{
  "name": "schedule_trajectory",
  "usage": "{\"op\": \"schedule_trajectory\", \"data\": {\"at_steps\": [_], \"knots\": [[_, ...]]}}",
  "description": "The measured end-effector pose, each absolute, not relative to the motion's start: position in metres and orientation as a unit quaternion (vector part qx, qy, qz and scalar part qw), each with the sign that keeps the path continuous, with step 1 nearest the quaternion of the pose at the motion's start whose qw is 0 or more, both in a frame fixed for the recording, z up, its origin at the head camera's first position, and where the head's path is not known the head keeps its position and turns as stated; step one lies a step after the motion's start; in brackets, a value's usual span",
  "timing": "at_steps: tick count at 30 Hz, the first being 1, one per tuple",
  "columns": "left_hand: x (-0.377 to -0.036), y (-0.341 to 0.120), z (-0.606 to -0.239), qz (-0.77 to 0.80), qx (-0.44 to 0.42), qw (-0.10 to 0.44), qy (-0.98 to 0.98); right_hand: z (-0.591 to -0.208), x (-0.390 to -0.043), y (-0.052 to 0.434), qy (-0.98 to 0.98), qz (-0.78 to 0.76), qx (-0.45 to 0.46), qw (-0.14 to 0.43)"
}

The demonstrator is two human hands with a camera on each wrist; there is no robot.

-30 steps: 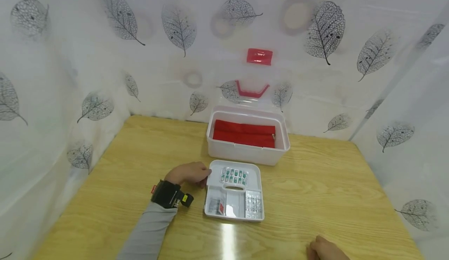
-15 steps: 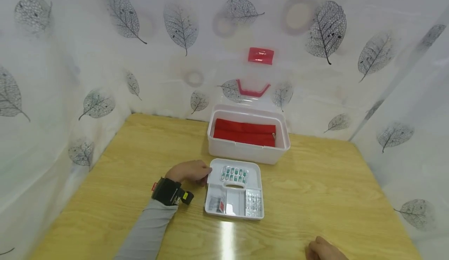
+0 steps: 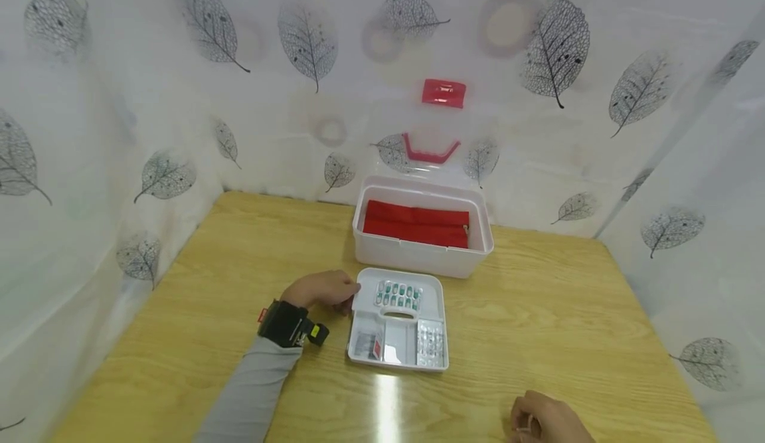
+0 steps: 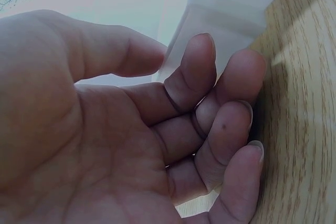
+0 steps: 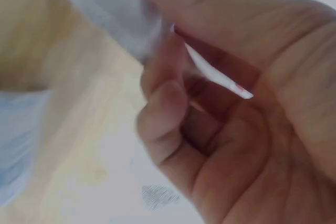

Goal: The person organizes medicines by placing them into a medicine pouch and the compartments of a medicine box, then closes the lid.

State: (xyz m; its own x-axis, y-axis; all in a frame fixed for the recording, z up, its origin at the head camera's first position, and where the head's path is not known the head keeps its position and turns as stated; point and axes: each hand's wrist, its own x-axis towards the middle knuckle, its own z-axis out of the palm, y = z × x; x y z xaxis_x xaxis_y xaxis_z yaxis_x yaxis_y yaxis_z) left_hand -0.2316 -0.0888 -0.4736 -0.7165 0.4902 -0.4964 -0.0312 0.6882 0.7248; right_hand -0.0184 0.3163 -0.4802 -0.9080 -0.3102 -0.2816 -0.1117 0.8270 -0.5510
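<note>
My left hand (image 3: 325,289) holds the left edge of a white divided tray (image 3: 366,280). In the left wrist view the thumb (image 4: 149,56) lies at the tray's rim and the curled fingers are against its side. A blister pack of green-and-white capsules (image 3: 398,295) lies in the tray's upper part. Below the tray's oval handle, a clear blister strip (image 3: 431,343) fills the right compartment and small packets with a red mark (image 3: 377,348) lie in the left one. My right hand (image 3: 546,420), near the front edge, pinches a thin, flat whitish piece (image 5: 113,11), blurred and partly hidden by fingers.
Behind the tray stands a white box (image 3: 412,257) with a red zippered pouch (image 3: 416,222) inside. Its clear raised lid carries a red handle (image 3: 430,157). Leaf-patterned curtains (image 3: 257,117) border the wooden table (image 3: 538,310) at the back and sides.
My right hand has moved slightly up and left and turned, so its pinching fingers show more. The left hand and tray stay in place.
</note>
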Motion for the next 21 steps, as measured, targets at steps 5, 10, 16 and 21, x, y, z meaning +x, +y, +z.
{"op": "schedule_trajectory", "data": {"at_steps": [5,10,16,21], "knots": [[-0.232,-0.090,-0.473,0.366,0.135,0.355,0.850,-0.458,-0.030,0.290,0.929,-0.301,-0.208,0.063],[-0.231,-0.090,-0.474,0.363,0.137,0.357,0.850,-0.441,-0.041,0.259,0.921,-0.330,-0.208,0.005],[-0.232,-0.087,-0.468,0.356,0.149,0.355,0.851,-0.438,-0.060,0.233,0.909,-0.332,-0.234,-0.092],[-0.233,-0.090,-0.468,0.355,0.147,0.358,0.851,-0.436,-0.079,0.219,0.897,-0.329,-0.274,-0.111]]}}
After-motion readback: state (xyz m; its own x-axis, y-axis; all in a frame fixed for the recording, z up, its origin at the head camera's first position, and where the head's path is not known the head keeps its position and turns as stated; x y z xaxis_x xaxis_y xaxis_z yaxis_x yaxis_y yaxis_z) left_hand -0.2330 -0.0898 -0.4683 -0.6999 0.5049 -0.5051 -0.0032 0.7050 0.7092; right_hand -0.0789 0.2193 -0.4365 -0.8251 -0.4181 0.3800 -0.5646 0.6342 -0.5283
